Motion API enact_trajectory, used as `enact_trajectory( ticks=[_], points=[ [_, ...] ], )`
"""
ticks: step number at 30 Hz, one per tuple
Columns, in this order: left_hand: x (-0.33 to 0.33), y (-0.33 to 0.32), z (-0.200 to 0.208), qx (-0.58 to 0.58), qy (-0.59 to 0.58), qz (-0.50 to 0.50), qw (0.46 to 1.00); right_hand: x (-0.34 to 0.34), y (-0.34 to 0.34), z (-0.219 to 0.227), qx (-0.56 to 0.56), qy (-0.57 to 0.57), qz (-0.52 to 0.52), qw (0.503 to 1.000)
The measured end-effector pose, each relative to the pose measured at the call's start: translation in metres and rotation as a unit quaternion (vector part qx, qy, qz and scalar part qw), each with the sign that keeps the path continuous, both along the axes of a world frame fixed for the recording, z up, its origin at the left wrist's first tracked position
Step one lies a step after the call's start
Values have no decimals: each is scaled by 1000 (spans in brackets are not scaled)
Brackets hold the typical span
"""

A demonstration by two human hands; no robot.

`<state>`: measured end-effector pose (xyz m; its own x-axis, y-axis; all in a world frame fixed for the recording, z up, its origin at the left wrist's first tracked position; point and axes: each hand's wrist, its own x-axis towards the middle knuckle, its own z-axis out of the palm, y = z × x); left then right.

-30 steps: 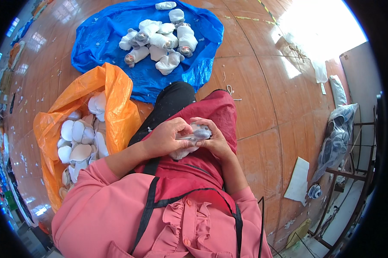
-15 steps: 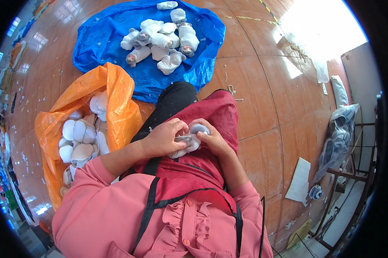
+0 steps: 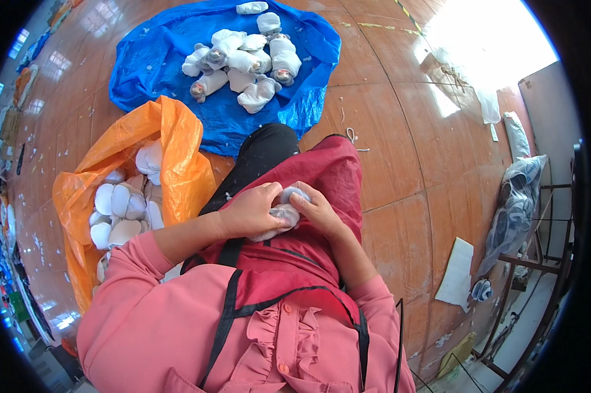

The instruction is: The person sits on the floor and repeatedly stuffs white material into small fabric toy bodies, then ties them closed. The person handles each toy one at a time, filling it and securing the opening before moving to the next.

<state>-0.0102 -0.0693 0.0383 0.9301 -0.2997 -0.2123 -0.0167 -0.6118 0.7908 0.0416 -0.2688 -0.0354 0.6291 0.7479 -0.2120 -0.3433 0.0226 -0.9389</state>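
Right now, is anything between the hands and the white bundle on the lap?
No. Both the left hand and the right hand are already closed around the white bundle on the red apron; nothing visible sits between them.

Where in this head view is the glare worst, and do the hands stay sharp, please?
In the head view, sunlight blows out the floor at upper right to plain white; the left hand and right hand on the small white bundle are evenly lit and sharp; floor seams bend near the black fisheye rim.
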Motion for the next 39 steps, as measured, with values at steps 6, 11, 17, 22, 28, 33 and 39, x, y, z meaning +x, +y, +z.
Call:
enact_trajectory(
  ticks=[6,11,17,22,28,33,39],
  points=[
    [-3,-7,-39,1,-62,87,994,-6,14,-16,-128,-114,-117,978],
    [3,-3,-50,-26,-124,92,988,-7,10,-16,-118,-147,-125,974],
    [0,-5,-60,-30,-207,90,974,-9,16,-8,-115,22,-143,983],
    [-5,-12,-49,0,-262,57,963,-13,20,-21,-85,128,-175,973],
    [-7,-20,-34,13,-308,42,950,-10,22,-20,-122,117,-217,961],
    [-4,-5,-27,-30,-242,74,967,-8,21,-23,-108,18,-204,973],
    [1,28,-3,-281,141,165,935,-5,27,-4,116,113,-193,968]
  ],
)
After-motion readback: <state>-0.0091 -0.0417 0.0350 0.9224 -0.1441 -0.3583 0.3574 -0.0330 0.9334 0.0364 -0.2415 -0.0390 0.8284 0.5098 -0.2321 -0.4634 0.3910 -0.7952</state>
